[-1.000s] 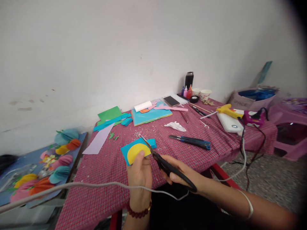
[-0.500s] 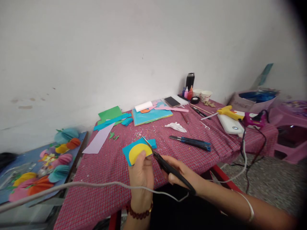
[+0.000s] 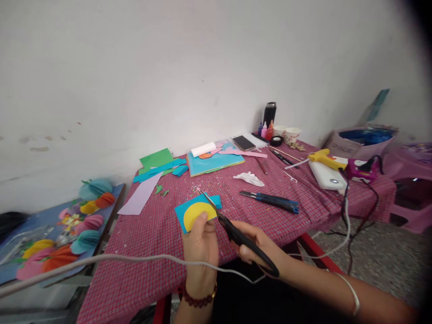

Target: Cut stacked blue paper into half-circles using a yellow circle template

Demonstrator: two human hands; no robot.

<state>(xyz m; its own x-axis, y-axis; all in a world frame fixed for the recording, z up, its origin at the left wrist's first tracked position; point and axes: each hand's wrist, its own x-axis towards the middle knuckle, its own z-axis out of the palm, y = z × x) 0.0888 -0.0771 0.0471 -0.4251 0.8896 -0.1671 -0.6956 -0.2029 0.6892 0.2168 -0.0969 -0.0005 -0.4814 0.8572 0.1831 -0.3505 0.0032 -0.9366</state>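
Observation:
My left hand (image 3: 201,245) pinches a blue paper piece (image 3: 180,213) with a yellow half-circle (image 3: 195,211) laid on it, held above the red checked table (image 3: 162,252). My right hand (image 3: 254,245) grips black-handled scissors (image 3: 236,234). Their blades are slightly apart and bite into the paper's right edge next to the yellow shape. A red bead bracelet (image 3: 197,299) sits on my left wrist and a thin bangle (image 3: 353,294) on my right forearm.
A blue utility knife (image 3: 270,199), crumpled tissue (image 3: 249,178), coloured paper sheets (image 3: 212,162), a phone (image 3: 243,142), glue bottles (image 3: 265,131), cups (image 3: 292,134) and a yellow glue gun (image 3: 324,158) lie on the table. A grey cable (image 3: 101,261) crosses in front. Paper flowers (image 3: 57,238) lie on a board at left.
The view has shifted slightly. Both hands keep the paper and scissors in nearly the same pose, drifting a little to the right.

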